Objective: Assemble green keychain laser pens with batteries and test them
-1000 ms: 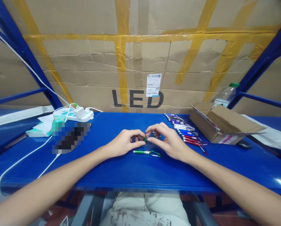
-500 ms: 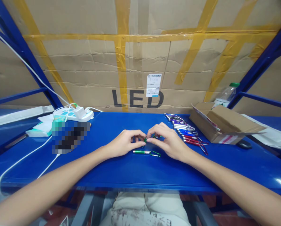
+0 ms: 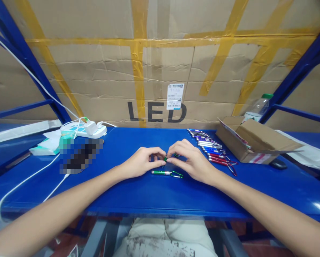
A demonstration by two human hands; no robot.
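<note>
My left hand (image 3: pixel 143 163) and my right hand (image 3: pixel 190 160) meet over the middle of the blue table (image 3: pixel 138 192), both pinched on one small green keychain flashlight (image 3: pixel 165 158) held just above the surface. Its green clip peeks out under my right fingers. A second green keychain flashlight (image 3: pixel 166 173) with a carabiner lies flat on the table just in front of my hands. To the right, a row of several purple, blue and red keychain flashlights (image 3: pixel 210 147) lies side by side.
An open cardboard box (image 3: pixel 253 141) stands at the right with a plastic bottle (image 3: pixel 258 106) behind it. A white power strip (image 3: pixel 83 130) with cables, packets and a blurred item sit at the left. A taped cardboard wall marked LED backs the table.
My right hand's fingers have closed in slightly on the green flashlight and shifted a little left. The rest has not moved.
</note>
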